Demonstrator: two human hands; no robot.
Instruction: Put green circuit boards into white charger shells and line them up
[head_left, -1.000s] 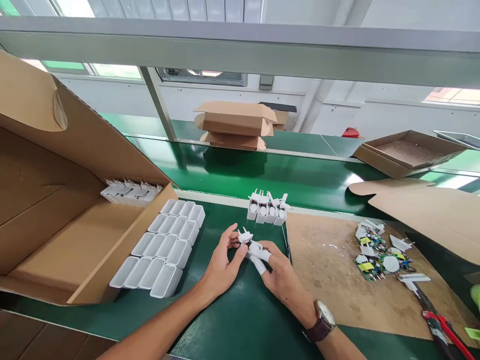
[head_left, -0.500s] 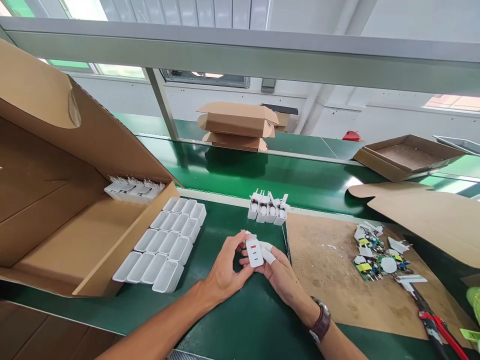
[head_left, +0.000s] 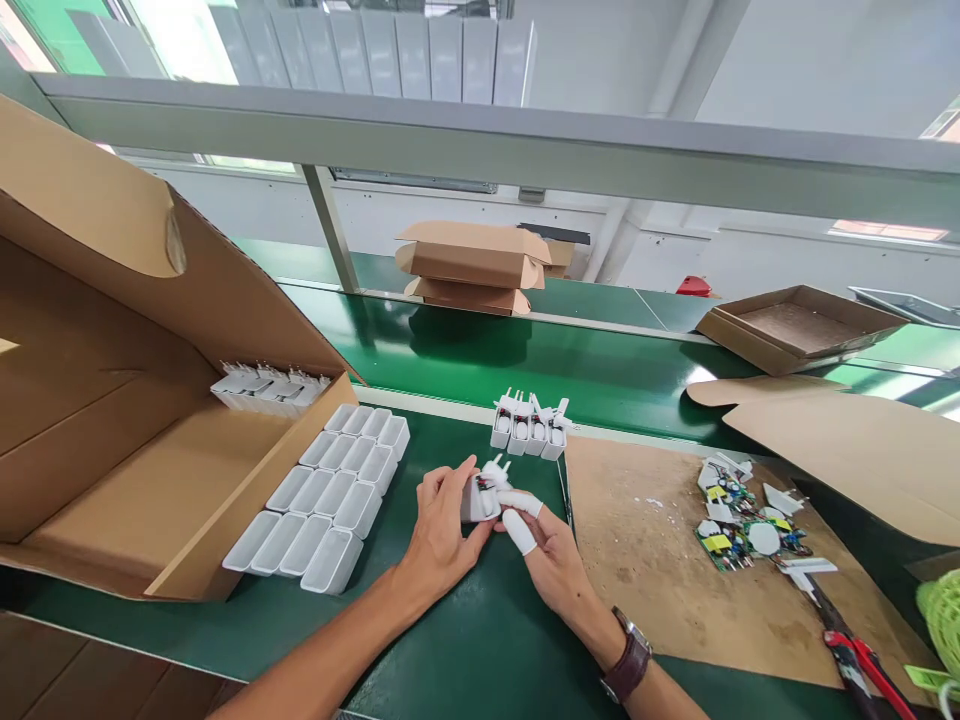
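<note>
A white plug charger (head_left: pixel 480 495) with an open shell sits between my hands, its prongs pointing up and some inner parts showing. My left hand (head_left: pixel 442 525) grips the shell from the left side. My right hand (head_left: pixel 555 560), wearing white finger covers on two fingers, pinches the charger at its right edge. Just beyond stand several open chargers (head_left: pixel 529 430) in a row, with prongs and white pieces sticking up. Left of my hands, empty white shells (head_left: pixel 330 560) lie in rows, open side up.
A big open carton (head_left: pixel 217 490) at left holds more white chargers (head_left: pixel 270 390). On the brown board (head_left: pixel 622 580) at right lie circuit boards (head_left: pixel 750 520) and red-handled pliers (head_left: pixel 855 645). Folded cartons (head_left: pixel 472 260) and a shallow box (head_left: pixel 802 325) are at the back.
The charger has been turned over: its socket face showed before, and now its open side with the prongs is up. My right fingers have shifted onto its right edge.
</note>
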